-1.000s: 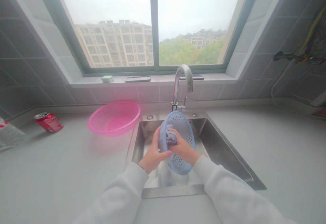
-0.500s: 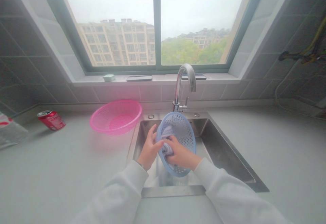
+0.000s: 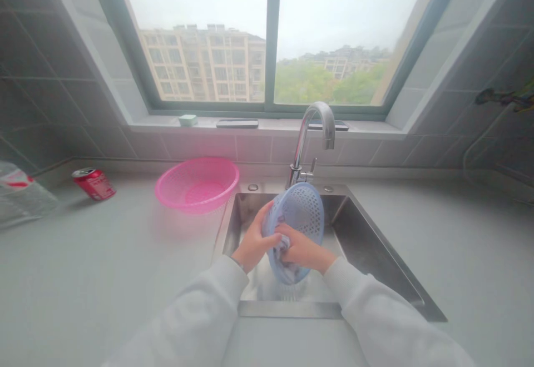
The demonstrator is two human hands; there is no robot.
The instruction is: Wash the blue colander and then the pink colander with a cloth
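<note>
Over the steel sink I hold a blue perforated plastic basket (image 3: 302, 219), tilted up on its edge. My left hand (image 3: 254, 242) is wrapped around its left rim. My right hand (image 3: 302, 250) presses a crumpled pale cloth (image 3: 284, 243) against the inside of the basket. My fingers hide most of the cloth. Both white sleeves reach in from the bottom of the view.
Behind the sink stands a chrome faucet (image 3: 312, 133). A pink mesh basket (image 3: 197, 186) and a red can (image 3: 94, 184) lying on its side sit on the grey counter (image 3: 125, 278). A plastic bag (image 3: 20, 200) lies at far left. Small items line the window sill (image 3: 283, 125).
The view has shifted, so the whole scene sits further right. My left hand has closed around the basket rim, and the cloth has moved lower under my right hand.
</note>
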